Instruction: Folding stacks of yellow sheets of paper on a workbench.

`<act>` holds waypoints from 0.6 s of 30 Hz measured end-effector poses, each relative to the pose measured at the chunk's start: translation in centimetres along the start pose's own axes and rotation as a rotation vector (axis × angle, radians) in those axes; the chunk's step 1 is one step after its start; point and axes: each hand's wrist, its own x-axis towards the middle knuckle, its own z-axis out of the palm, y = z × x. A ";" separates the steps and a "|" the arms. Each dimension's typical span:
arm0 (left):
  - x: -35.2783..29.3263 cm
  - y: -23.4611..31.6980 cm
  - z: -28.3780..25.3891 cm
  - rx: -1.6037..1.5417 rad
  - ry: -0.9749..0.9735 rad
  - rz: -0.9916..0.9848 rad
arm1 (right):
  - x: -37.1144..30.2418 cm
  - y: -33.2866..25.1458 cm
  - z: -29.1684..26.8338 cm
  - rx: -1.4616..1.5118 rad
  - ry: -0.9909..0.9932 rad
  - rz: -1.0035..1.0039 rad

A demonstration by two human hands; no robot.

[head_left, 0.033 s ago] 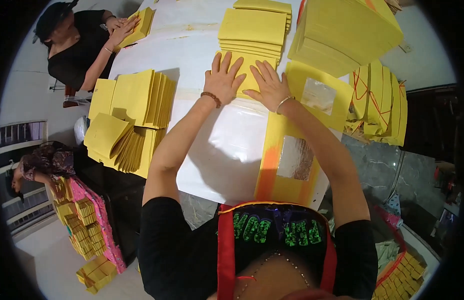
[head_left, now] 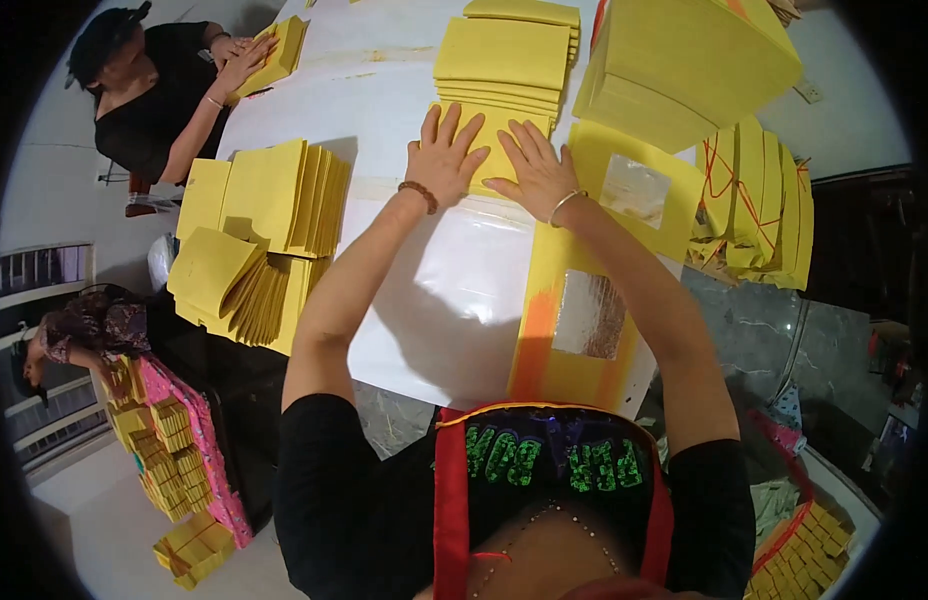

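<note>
Both my hands lie flat on a folded yellow paper sheet [head_left: 494, 140] near the middle of the white tabletop. My left hand [head_left: 444, 160] rests on its left part, fingers stretched out and apart. On the right part presses my right hand [head_left: 532, 170], fingers also spread, its thumb close to the sheet's near edge. Neither hand grips anything. Just beyond my fingertips lies a row of overlapping folded yellow paper bundles [head_left: 504, 55]. A printed yellow sheet with silver foil squares [head_left: 589, 315] lies under my right forearm.
Thick yellow paper stacks [head_left: 684, 80] stand at the far right, beside red-tied bundles [head_left: 744, 200]. Folded yellow stacks [head_left: 269, 195] sit on the left of the white table [head_left: 384, 360]. A co-worker [head_left: 149, 90] presses a yellow stack at far left; another person [head_left: 94, 325] handles small bundles.
</note>
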 end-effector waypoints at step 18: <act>2.1 -0.3 -4.3 -0.047 0.058 0.114 | -0.1 0.2 -0.5 0.010 0.058 -0.002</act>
